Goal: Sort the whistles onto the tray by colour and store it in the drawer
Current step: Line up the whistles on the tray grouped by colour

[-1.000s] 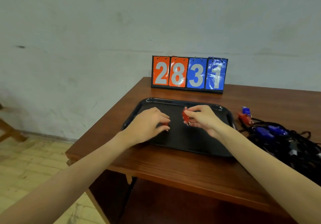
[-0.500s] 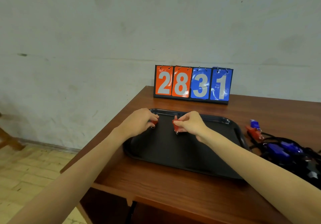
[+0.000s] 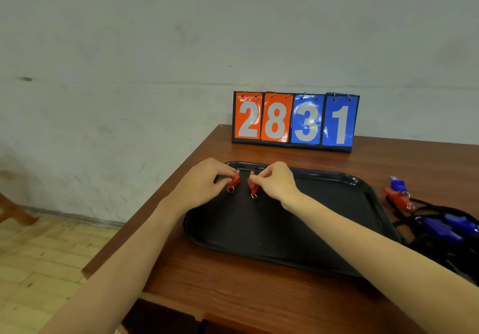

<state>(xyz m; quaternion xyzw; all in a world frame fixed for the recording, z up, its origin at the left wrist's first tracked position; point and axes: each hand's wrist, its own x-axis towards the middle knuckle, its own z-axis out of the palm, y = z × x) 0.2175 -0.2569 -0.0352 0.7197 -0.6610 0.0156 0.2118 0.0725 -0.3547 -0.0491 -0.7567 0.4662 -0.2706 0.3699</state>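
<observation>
Hands worked at the far-left corner of the black tray on the wooden tabletop: left hand had its grip pinched on a red whistle, right hand had its grip pinched on a second red whistle, both whistles just beside each other, each with a small metal ring hanging at the tray floor. More whistles, blue and red, lay in a tangle of black cords right of the tray; a flip scoreboard reading 2831 stood behind it by the wall.
</observation>
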